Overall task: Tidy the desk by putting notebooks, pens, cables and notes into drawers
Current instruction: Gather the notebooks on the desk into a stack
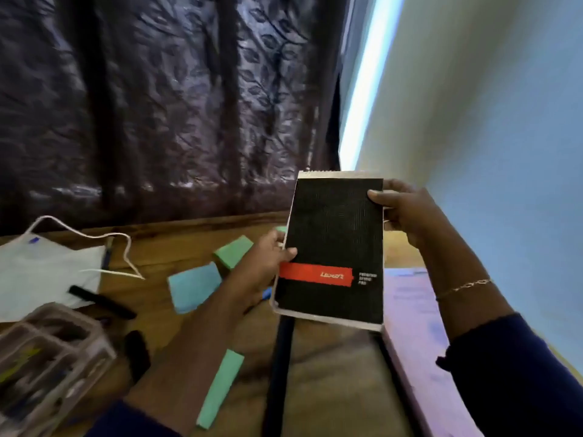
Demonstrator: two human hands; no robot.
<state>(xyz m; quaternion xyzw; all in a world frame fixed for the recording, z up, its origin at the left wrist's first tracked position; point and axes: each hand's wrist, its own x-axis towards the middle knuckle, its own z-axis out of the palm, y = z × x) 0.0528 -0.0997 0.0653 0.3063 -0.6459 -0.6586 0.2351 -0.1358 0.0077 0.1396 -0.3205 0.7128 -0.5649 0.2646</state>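
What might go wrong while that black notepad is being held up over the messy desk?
The black notepad is held only at its side edges by the left hand and right hand, so it might slip and fall. The left forearm lies close beside the nearest green sticky notes and may knock them aside.

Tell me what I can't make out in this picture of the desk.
Head view:
- Small white print on the black notepad with a red band: too blurred to read.
- Clear plastic compartment organiser: cut off by the left edge, contents blurred.
- Pale pink flat sheet: blurred, cannot tell what it is.
- Small blue object: mostly hidden behind the left hand.
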